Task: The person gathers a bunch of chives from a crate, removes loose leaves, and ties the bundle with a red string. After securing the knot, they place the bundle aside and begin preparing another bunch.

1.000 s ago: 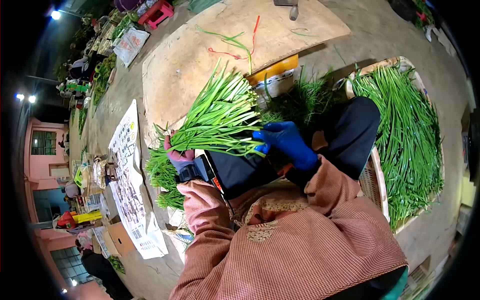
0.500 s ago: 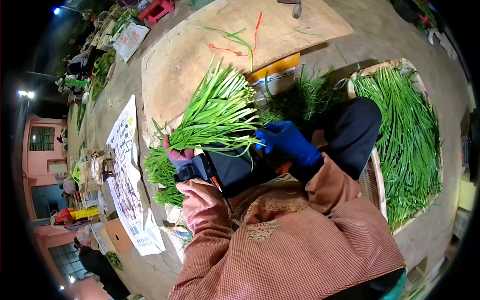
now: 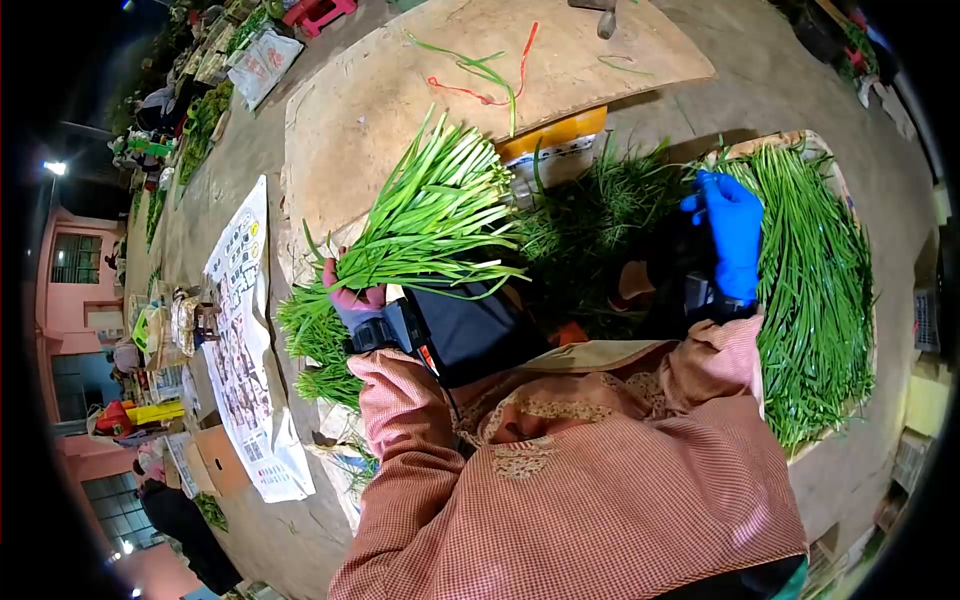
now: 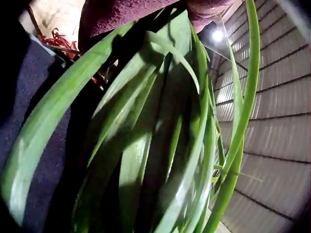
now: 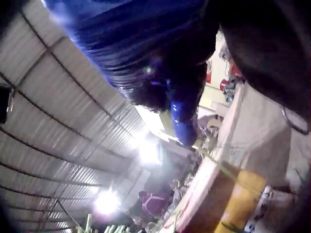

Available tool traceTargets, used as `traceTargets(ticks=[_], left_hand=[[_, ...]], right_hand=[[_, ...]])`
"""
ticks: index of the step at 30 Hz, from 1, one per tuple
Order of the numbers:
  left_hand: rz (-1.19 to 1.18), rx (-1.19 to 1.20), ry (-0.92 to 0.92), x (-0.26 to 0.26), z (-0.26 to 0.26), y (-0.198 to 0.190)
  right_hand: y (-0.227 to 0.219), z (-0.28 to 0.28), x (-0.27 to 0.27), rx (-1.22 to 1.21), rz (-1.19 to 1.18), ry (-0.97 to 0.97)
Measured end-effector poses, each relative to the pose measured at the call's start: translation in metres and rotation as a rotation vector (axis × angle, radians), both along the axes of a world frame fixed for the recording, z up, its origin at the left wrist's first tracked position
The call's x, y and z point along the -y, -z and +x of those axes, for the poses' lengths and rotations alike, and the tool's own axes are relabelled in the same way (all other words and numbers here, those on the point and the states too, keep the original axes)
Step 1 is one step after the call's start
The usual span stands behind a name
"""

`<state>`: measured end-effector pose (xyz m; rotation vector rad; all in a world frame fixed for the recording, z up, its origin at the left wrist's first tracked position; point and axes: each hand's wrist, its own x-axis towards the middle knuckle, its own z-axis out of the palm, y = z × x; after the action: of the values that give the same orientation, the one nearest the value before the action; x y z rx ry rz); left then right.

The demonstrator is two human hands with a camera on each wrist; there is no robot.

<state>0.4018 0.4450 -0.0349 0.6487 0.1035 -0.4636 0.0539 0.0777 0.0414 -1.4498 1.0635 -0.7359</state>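
Since the earlier frames, the right hand (image 3: 733,232), in a blue glove, has been lifted away from the leaf tips of the bunch of chives (image 3: 425,220) and carried to the person's right, where it is now held above the near edge of the loose chives (image 3: 815,290) piled in the flat basket (image 3: 748,146); its fingers are extended and nothing is held in them. The bunch is gripped at its stem end by the left hand (image 3: 355,303), in a purple glove, and is fanned upward over the wooden board (image 3: 400,90); its position is almost unchanged. In the left wrist view, only broad green blades (image 4: 165,136) and a part of the glove are shown. In the right wrist view, the blue glove (image 5: 160,73) is seen from below against a corrugated roof. Between the two hands, a dark heap of chives (image 3: 590,225) and the person's dark-trousered knee are placed. On the board, a red tie string (image 3: 480,85) and a few stray green leaves are laid. A yellow box (image 3: 555,135) is set under the board's near edge. Printed paper sheets (image 3: 240,330) are spread on the ground to the left.
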Motion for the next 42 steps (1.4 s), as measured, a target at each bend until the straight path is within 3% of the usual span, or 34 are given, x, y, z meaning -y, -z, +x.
traceTargets(ticks=[1,4,7,8,9,11,14,15,16,18,21,24,27,32,34,42], left_hand=[[-0.009,-0.001,0.008,0.000,0.001,0.001],[-0.014,-0.008,0.005,0.004,-0.003,0.001],[0.060,-0.012,-0.030,0.009,-0.011,-0.009],[0.060,-0.010,-0.033,0.011,-0.012,-0.009],[0.060,-0.015,-0.057,0.013,-0.011,-0.009],[0.049,-0.024,-0.064,0.010,-0.007,-0.007],[0.048,-0.036,-0.106,0.016,-0.013,-0.013],[0.126,0.070,-0.187,0.021,-0.021,-0.016],[0.121,0.070,-0.193,0.020,-0.019,-0.015],[0.021,-0.029,-0.095,0.018,-0.015,-0.012],[0.006,-0.039,-0.089,0.019,-0.016,-0.013],[0.019,-0.096,-0.114,0.029,-0.027,-0.027],[-0.013,-0.076,-0.098,0.028,-0.024,-0.022],[-0.009,-0.043,-0.118,0.026,-0.019,-0.014],[-0.053,-0.046,-0.084,0.026,-0.021,-0.015],[0.044,-0.034,-0.112,0.019,-0.016,-0.003]], right_hand=[[0.002,-0.004,0.011,0.016,0.000,-0.023],[0.014,-0.001,0.004,-0.318,-0.444,-0.120],[0.034,0.017,-0.046,-0.090,-0.244,-0.425],[0.049,0.028,-0.062,-0.006,-0.274,-0.523],[0.040,0.035,-0.083,-0.053,-0.223,-0.579],[0.048,0.052,-0.113,0.143,0.091,-0.640],[0.049,0.070,-0.130,0.202,0.286,-0.685],[0.040,0.074,-0.133,0.211,0.311,-0.733],[0.033,0.077,-0.137,0.208,0.307,-0.740],[0.025,0.080,-0.146,0.222,0.541,-0.741],[0.041,0.090,-0.153,0.354,0.569,-0.709],[0.035,0.097,-0.152,0.404,0.472,-0.584],[0.029,0.102,-0.148,0.400,0.331,-0.672],[0.017,0.115,-0.160,0.419,0.294,-0.729],[0.021,0.118,-0.161,0.551,0.378,-0.683],[0.028,0.129,-0.164,0.464,0.347,-0.670]])
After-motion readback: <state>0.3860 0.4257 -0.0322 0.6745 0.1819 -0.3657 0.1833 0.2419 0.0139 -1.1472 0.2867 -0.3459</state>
